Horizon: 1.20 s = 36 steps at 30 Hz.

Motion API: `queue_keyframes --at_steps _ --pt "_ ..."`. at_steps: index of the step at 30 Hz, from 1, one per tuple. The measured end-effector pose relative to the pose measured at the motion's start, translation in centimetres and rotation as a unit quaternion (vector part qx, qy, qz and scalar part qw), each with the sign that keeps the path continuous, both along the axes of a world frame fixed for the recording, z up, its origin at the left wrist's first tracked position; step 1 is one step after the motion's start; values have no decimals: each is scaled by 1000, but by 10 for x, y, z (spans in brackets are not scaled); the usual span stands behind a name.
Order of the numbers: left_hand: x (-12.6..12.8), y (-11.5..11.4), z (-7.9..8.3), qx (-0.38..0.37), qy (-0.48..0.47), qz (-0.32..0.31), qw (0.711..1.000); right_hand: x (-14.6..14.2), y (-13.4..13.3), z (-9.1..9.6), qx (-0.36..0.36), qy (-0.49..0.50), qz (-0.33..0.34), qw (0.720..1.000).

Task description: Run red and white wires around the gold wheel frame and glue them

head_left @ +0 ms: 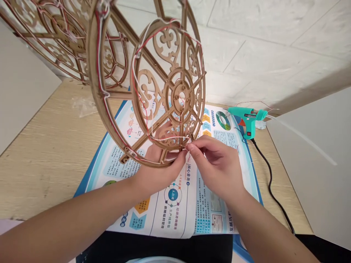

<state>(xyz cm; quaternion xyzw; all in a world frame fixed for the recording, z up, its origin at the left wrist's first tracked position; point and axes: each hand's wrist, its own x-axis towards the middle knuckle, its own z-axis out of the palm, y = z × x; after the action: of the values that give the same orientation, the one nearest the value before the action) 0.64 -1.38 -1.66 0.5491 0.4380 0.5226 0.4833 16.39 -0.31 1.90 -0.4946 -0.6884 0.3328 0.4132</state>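
A round brown openwork frame [155,65] with scroll cut-outs stands tilted on edge before me. Red and white wires [134,69] run along its rings. My left hand [164,164] grips the lower rim, its fingers behind the frame and thumb in front. Close beside that thumb, my right hand [216,164] pinches thin red wire [188,157] at the lower right of the frame, thumb and forefinger pressed together. The wire's ends are too fine to make out clearly.
A second wired brown frame [68,36] leans against the wall at back left. On the right lies a teal glue gun [248,118] with a black cord [270,179]. Printed sheets [175,219] cover the wooden table [49,153]; clear plastic [83,106] lies at left.
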Motion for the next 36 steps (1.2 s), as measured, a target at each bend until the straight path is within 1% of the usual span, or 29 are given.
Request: queue_keyframes --at_steps 3,7,14,16,19,22,24,26,27,28,29,30,31,32,33,34,35,36 --pt "2 0 1 -41 -65 2 997 0 1 0 27 8 1 1000" --pt "4 -1 4 -58 -89 -1 994 0 2 -2 36 -3 13 999" --pt "4 -2 7 -55 -87 -10 995 1 2 -3 36 -22 28 999" --pt "5 -2 9 -77 -92 -25 992 4 5 -1 32 -7 24 999" --pt "5 -2 13 -113 -92 -44 988 10 11 -2 5 27 18 999" --pt "6 -2 14 -112 -76 -46 990 15 18 -5 -33 40 20 998" --pt "5 -2 13 -114 -54 -49 991 17 22 -7 -44 31 28 998" --pt "2 -2 11 -166 -35 -73 983 20 25 -8 -43 11 40 998" --pt "0 -2 11 -210 -32 -92 973 21 27 -8 -36 -4 46 998" --pt "-2 -1 12 -265 -35 -121 956 22 28 -7 -25 -22 51 998" --pt "-4 -1 13 -331 -42 -166 928 23 29 -6 -13 -40 56 998" --pt "-7 0 16 -398 -48 -227 887 24 30 -5 0 -55 62 997" --pt "-10 1 19 -460 -48 -303 833 25 31 -4 14 -66 67 995" --pt "-13 1 23 -508 -40 -386 770 26 32 -4 25 -74 72 994" --pt "-15 1 28 -536 -25 -460 707 27 32 -4 33 -80 76 993" --pt "-16 1 32 -543 -5 -516 662 27 33 -4 38 -84 82 992" --pt "-18 0 36 -527 17 -545 651 28 33 -5 41 -90 88 991" --pt "-18 -1 39 -494 38 -544 678 28 33 -7 43 -97 95 990"
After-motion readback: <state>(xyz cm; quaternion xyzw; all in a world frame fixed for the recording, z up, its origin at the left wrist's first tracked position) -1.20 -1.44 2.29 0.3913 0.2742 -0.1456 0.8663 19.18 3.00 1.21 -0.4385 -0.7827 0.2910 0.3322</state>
